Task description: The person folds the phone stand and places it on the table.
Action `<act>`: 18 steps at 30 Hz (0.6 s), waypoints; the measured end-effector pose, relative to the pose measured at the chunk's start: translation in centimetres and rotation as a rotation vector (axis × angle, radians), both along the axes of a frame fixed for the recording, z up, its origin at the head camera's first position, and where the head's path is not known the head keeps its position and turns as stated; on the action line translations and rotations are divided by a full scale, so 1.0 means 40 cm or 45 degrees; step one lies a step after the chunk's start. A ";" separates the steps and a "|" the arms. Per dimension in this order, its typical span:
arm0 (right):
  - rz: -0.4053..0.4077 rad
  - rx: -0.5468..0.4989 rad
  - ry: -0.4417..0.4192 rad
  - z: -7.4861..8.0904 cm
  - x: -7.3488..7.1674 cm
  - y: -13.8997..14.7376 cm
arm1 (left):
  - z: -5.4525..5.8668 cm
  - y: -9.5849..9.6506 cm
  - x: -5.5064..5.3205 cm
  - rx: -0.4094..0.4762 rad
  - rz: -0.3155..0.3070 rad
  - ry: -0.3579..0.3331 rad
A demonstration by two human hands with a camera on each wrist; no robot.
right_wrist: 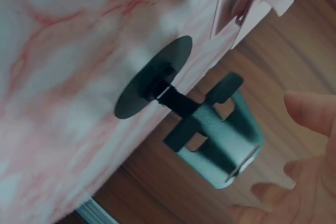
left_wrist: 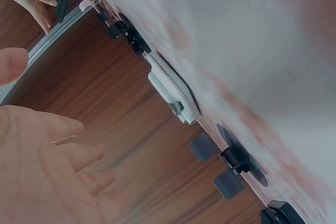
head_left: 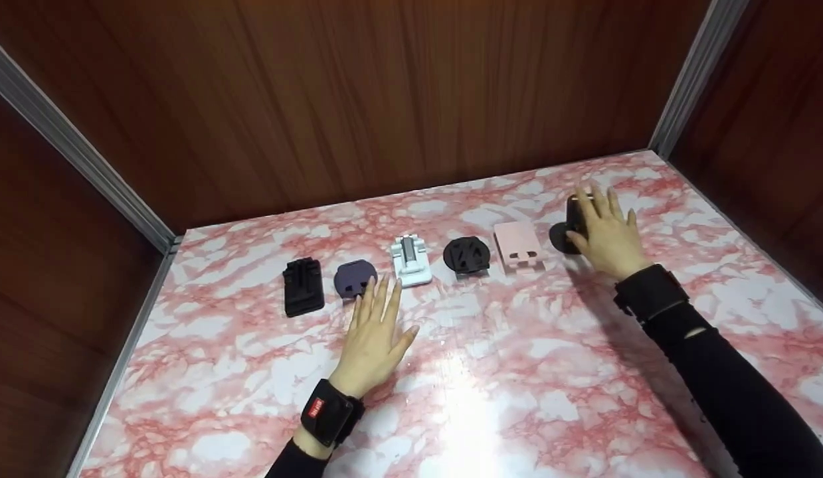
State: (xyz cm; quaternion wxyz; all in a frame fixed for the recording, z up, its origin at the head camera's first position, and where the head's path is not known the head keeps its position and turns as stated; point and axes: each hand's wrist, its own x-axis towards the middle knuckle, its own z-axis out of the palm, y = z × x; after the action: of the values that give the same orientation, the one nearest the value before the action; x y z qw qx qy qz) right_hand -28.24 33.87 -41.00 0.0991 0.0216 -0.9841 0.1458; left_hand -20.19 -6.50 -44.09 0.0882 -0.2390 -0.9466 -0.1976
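Above the table my left hand (head_left: 371,342) is held with fingers spread, holding nothing; it is nearest a dark purple phone stand (head_left: 355,277) with a round base. My right hand (head_left: 612,239) reaches to the rightmost phone stand, a dark one with a round base (head_left: 562,239). In the right wrist view that stand's slotted cradle (right_wrist: 231,135) is raised on its stem, and my loosely spread right fingers (right_wrist: 310,111) appear beside it with a visible gap. Seen from the left wrist, the purple stand (left_wrist: 242,156) and the white stand (left_wrist: 169,87) lie beyond my open palm.
Between the hands stand a white phone stand (head_left: 411,260), a black round-based one (head_left: 467,255) and a pink one (head_left: 519,244). A black folded stand (head_left: 303,287) lies at the row's left end. Wood-grain panels (head_left: 411,99) enclose the marbled table (head_left: 517,372) behind and at both sides.
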 end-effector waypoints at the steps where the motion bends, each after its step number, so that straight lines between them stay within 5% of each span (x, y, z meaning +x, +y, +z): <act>1: -0.011 -0.028 -0.004 -0.001 -0.002 0.005 | -0.002 0.001 0.000 -0.005 -0.001 0.002; 8: -0.019 -0.262 -0.064 -0.011 -0.010 0.039 | -0.008 0.003 -0.001 -0.031 -0.011 0.000; 18: -0.027 -0.592 -0.304 -0.013 -0.015 0.078 | -0.007 0.005 0.003 -0.048 -0.031 -0.029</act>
State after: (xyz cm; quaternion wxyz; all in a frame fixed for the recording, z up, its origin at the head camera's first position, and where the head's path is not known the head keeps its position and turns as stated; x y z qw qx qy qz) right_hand -28.85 37.00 -41.52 -0.0138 -0.0295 -0.9290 0.3686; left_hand -20.07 -6.28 -44.36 0.0704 -0.2499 -0.9481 -0.1835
